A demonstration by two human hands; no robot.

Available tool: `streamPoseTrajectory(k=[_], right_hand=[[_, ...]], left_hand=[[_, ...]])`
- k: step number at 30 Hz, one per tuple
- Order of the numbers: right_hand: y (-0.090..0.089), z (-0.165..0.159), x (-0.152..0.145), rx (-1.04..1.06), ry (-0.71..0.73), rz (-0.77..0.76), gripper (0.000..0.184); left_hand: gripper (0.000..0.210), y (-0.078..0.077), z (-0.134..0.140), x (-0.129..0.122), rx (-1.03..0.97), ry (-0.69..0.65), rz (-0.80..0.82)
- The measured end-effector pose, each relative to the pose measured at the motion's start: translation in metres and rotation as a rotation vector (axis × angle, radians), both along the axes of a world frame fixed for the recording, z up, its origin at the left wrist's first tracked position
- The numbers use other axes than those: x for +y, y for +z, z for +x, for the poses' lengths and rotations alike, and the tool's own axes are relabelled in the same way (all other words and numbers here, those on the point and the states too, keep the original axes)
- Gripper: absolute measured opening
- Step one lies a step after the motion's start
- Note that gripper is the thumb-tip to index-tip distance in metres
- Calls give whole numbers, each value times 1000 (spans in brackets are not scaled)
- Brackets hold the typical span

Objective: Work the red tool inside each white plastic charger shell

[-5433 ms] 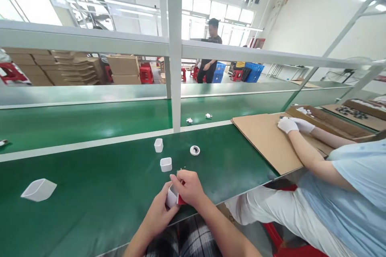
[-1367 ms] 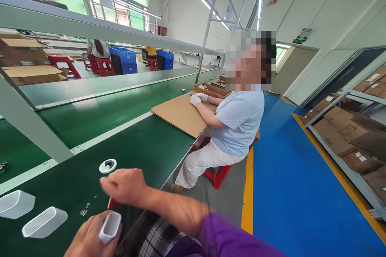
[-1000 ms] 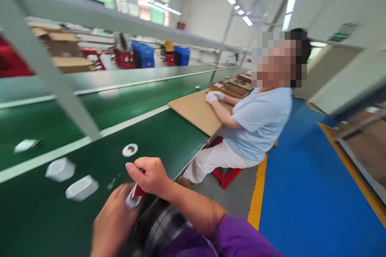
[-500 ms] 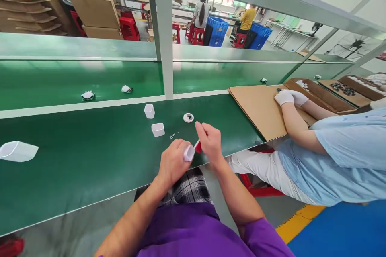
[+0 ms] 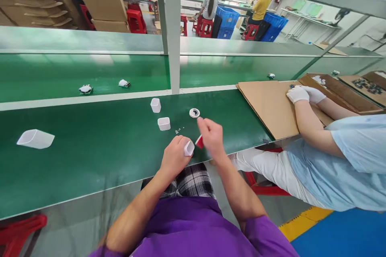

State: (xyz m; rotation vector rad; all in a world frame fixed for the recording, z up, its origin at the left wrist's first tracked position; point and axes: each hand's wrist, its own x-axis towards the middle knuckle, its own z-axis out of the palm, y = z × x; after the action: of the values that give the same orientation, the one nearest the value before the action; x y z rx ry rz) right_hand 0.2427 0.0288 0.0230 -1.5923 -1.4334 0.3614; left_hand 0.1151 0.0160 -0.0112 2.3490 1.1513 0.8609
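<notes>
Left hand (image 5: 174,156) closed around a small white plastic cup (image 5: 189,148), open end turned toward the other hand. Right hand (image 5: 212,137) just beside it, fingers pinched on a small red tool (image 5: 199,141) whose tip sits at the cup's mouth; what kind of tool it is cannot be told, most of it hidden in the grip. Both hands hover above the near edge of the green bench top (image 5: 90,160), not resting on it. Just beyond the left hand: a second white cup (image 5: 164,123) standing open side up, a third (image 5: 155,105) a little farther out, and a scatter of tiny pale bits (image 5: 178,131) between cup and hands. Beyond the right hand, a white ring-shaped part (image 5: 194,113). Well off to the left, a larger white tub (image 5: 35,139) lying on its side. To the right, a co-worker's gloved hands (image 5: 303,94) rest on a cardboard sheet (image 5: 265,104). Judgement: the work looks mid-step, the red tool being worked on the cup's rim or inside; the next move calls for a steady left grip and fine, controlled motion of the right fingertips.
</notes>
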Motion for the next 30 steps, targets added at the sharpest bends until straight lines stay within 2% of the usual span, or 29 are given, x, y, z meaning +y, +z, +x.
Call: streamPoseTrajectory(k=[2,5,7,10,12,15,19,23,26,28,30], right_hand=[[-6,6,3,-5,42,-7,49],[-16,22,7,38,-129,-35,49],[-22,29,8,87,-161,-36,49],[-28,17,6,112,65,-89,52],[-31,0,4,97,228,-126,52],[-28,-18,4,106,247,-123,51],[-7,-28,-3,221,172,-71,53],[8,-44,-11,50,261,78,49],[2,-44,-3,-57,264,57,47],[-7,-36,3,33,185,-52,50],[-13,-30,3,171,106,-119,51]], left_hand=[[9,1,-2,0,15,8,-39],[7,6,-11,5,-78,2,-128],[13,10,-23,13,-163,84,-235],[28,13,-43,30,-228,341,-386],[32,14,-54,39,-266,420,-395],[31,16,-63,40,-290,323,-323],[26,19,-59,29,-330,154,-220],[16,14,-44,17,-192,88,-209],[13,7,-38,9,16,71,-130],[18,3,-40,3,99,43,-105],[23,0,-43,-2,92,39,-116]])
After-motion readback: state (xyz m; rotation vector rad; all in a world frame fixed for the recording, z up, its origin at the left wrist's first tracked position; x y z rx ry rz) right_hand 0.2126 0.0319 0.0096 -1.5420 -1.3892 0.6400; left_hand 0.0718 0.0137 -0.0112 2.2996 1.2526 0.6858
